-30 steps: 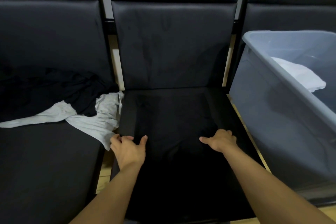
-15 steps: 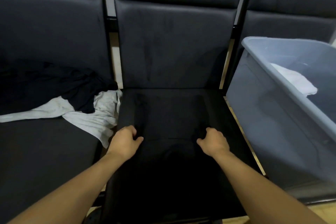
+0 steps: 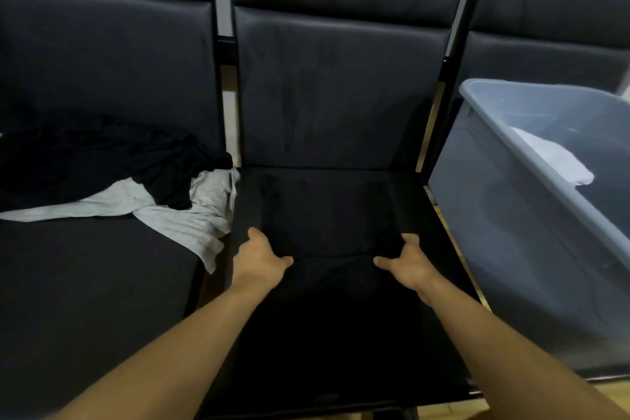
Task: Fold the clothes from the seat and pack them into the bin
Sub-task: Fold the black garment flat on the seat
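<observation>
Both hands, left hand (image 3: 260, 261) and right hand (image 3: 410, 262), grip my black garment's (image 3: 327, 228) fold edge, keeping it square before the bin (image 3: 531, 160).

Open above the middle seat (image 3: 327, 201), bare toward the backrest (image 3: 337, 92). Hemmed on the right by the bin (image 3: 511, 215), close beside. Heaped clothes (image 3: 143, 187) on the left seat (image 3: 85, 283), spilling over the gap.
</observation>
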Demonstrator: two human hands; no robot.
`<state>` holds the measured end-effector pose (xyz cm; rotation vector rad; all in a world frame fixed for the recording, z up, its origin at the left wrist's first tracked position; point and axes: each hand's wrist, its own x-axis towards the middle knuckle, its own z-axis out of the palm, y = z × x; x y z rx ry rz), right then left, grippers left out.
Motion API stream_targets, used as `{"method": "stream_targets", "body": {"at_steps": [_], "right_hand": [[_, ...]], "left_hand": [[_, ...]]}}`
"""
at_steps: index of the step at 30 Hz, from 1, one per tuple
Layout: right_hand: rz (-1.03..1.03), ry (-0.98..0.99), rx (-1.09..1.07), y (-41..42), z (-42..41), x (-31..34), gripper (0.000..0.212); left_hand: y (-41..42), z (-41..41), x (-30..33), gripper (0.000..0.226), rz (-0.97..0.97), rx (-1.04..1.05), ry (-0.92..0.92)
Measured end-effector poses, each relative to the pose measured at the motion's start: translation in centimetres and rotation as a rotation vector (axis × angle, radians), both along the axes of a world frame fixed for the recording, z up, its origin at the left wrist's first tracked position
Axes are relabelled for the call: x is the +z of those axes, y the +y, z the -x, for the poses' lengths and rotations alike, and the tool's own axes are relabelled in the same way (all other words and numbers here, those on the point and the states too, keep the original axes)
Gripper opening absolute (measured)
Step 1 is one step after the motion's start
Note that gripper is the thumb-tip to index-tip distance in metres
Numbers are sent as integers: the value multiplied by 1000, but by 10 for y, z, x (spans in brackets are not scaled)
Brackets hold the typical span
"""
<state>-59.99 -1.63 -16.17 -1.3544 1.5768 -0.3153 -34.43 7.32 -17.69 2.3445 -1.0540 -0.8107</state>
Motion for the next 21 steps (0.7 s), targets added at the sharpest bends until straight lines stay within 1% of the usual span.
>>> {"method": "stream_targets", "body": {"at_steps": [1, 3, 5, 6, 7, 8, 9, 10, 11, 13, 15, 16, 18, 19, 21], "right_hand": [[12, -12, 23, 2, 0, 1, 95], [50, -33, 54, 4, 0, 3, 103], [94, -62, 74, 4, 2, 2, 99], [131, -60, 90, 4, 3, 2, 91], [174, -41, 113, 2, 5, 1, 76], [215, -8, 140, -1, 6, 0, 56], [241, 29, 154, -3, 7, 1, 38], [258, 60, 156, -5, 8, 1, 25], [274, 84, 144, -6, 9, 2, 19], [366, 173, 128, -5, 12, 7, 15], [524, 280, 126, -1, 13, 17, 15], [592, 275, 118, 1, 13, 23, 16], [657, 169, 97, 6, 11, 37, 21], [659, 79, 80, 8, 10, 43, 22], [673, -162, 26, 14, 7, 58, 22]], "left_hand": [[-1, 4, -3, 57, -3, -9, -11], [-2, 9, -5, 54, -4, 2, 46], [-3, 6, -7, 55, 27, 43, 174], [-3, 5, -7, 56, 67, 73, 250], [-3, 2, -7, 56, 116, 97, 327], [-2, -1, -6, 53, 175, 112, 395], [-1, -5, -6, 48, 226, 119, 435], [0, -9, -5, 41, 267, 105, 442], [2, -12, -3, 33, 295, 75, 403], [7, -15, 3, 19, 308, 27, 246], [13, -14, 15, 14, 332, 14, 107], [15, -14, 21, 14, 381, 10, 75], [18, -16, 31, 15, 525, 7, 131], [20, -16, 37, 16, 599, 12, 210], [24, -12, 56, 20, 718, 25, 365]]}}
